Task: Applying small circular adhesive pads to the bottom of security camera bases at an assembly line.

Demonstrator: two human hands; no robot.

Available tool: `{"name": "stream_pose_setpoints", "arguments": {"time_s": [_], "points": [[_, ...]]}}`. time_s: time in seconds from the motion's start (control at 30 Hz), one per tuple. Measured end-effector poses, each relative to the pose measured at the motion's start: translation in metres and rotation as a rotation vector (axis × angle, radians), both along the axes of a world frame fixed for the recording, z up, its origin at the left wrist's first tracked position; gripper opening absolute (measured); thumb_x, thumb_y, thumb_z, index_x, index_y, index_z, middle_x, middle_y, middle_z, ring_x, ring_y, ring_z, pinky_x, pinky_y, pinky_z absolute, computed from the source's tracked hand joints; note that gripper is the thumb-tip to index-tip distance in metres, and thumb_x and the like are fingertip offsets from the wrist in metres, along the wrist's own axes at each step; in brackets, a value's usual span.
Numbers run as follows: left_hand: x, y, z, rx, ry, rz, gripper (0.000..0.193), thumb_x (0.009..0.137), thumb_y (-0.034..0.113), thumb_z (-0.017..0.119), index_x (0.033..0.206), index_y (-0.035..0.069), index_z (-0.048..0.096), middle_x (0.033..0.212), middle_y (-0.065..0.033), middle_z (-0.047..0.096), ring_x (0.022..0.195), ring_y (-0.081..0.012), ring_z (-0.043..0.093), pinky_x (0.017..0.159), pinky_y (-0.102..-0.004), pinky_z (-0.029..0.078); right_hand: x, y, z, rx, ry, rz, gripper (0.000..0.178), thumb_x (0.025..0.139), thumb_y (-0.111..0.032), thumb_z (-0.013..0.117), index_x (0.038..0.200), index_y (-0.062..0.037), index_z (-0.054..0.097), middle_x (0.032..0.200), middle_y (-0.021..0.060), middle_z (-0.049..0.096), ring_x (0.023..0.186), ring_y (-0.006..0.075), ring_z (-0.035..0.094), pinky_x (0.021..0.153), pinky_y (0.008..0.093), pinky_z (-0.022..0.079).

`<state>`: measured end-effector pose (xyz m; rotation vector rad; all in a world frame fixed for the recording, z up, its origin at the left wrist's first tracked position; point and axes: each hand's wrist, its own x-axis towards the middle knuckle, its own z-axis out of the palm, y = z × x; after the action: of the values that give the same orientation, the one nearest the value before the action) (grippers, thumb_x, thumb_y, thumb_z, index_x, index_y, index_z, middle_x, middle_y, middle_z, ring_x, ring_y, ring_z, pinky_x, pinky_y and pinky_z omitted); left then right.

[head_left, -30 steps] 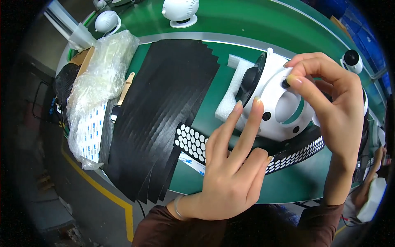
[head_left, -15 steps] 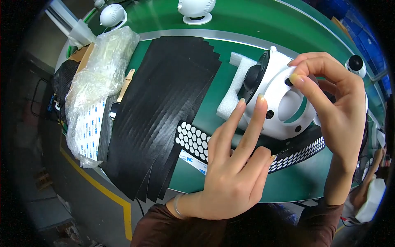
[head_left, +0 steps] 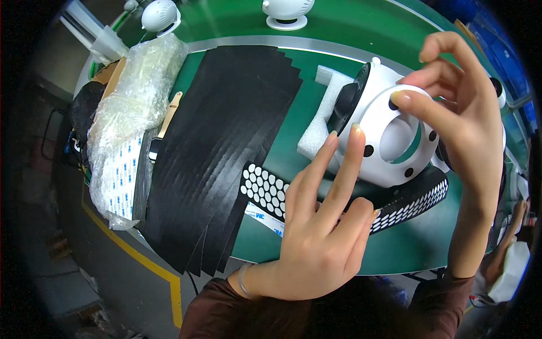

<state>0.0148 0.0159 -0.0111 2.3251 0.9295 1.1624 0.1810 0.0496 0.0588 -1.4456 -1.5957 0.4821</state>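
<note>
A white rounded housing (head_left: 386, 169) with a large round opening and several black dots on its front ring lies tilted at centre right. My right hand (head_left: 460, 107) is over its upper right, fingers apart, thumb tip at a black dot on the ring. My left hand (head_left: 324, 243) is in front of the housing, two fingers stretched out to its lower left side. Its thumb and a bent finger close on a black strip with rows of white dots (head_left: 415, 209), which passes behind the hand. A black disc-shaped part (head_left: 349, 101) is on the housing's left side.
Overlapping black sheets (head_left: 220, 152) cover the table's left. Beside them lie a bubble-wrapped bundle (head_left: 135, 90) and a wooden-looking stick (head_left: 170, 116). White foam (head_left: 322, 127) supports the housing's left. White rounded devices (head_left: 288, 11) stand on the green surface behind.
My right index finger has lifted away from the housing, and the right fingers have spread. The thumb stays by the black dot. My left hand has barely moved.
</note>
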Motion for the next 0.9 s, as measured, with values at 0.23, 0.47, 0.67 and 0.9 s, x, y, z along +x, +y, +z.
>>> {"name": "stream_pose_setpoints", "arguments": {"time_s": [0.23,0.47,0.67,0.9], "points": [[0.001,0.001,-0.001,0.009,-0.001,0.007,0.014,0.073,0.007,0.058,0.063,-0.001,0.051,0.129,-0.0227,0.042,0.116,-0.0409,0.04,0.085,-0.0401,0.037,0.016,0.017,0.01,0.023,-0.191,0.236,0.023,0.077,-0.015,0.06,0.094,0.0005,0.062,0.082,0.0047,0.062,0.07,0.0089,0.058,0.07,0.0193,0.044],[-0.001,0.004,0.0,0.012,0.015,-0.011,0.013,0.074,0.006,0.057,0.064,-0.001,0.052,0.129,-0.0224,0.042,0.115,-0.0418,0.04,0.087,-0.0408,0.035,0.014,0.035,0.034,-0.541,-0.134,0.372,0.014,0.071,-0.003,0.068,0.08,0.0074,0.066,0.066,0.0092,0.063,0.056,0.01,0.058,0.054,0.0205,0.048],[-0.014,-0.003,-0.005,-0.1,-0.096,-0.007,0.006,0.073,0.005,0.057,0.068,0.002,0.055,0.126,-0.0214,0.046,0.117,-0.0423,0.039,0.094,-0.042,0.031,0.073,0.066,0.034,-0.46,0.213,0.218,0.022,0.073,-0.01,0.064,0.089,0.0047,0.064,0.075,0.0097,0.065,0.059,0.009,0.06,0.053,0.0158,0.047],[-0.035,-0.012,-0.015,-0.104,-0.04,-0.21,0.004,0.071,0.002,0.058,0.07,0.005,0.055,0.112,-0.0136,0.057,0.106,-0.0321,0.049,0.086,-0.0391,0.035,0.101,0.123,0.028,-0.228,-0.216,-0.274,0.019,0.062,-0.011,0.071,0.079,-0.0027,0.068,0.068,0.0056,0.064,0.059,0.013,0.058,0.055,0.0267,0.046]]}}
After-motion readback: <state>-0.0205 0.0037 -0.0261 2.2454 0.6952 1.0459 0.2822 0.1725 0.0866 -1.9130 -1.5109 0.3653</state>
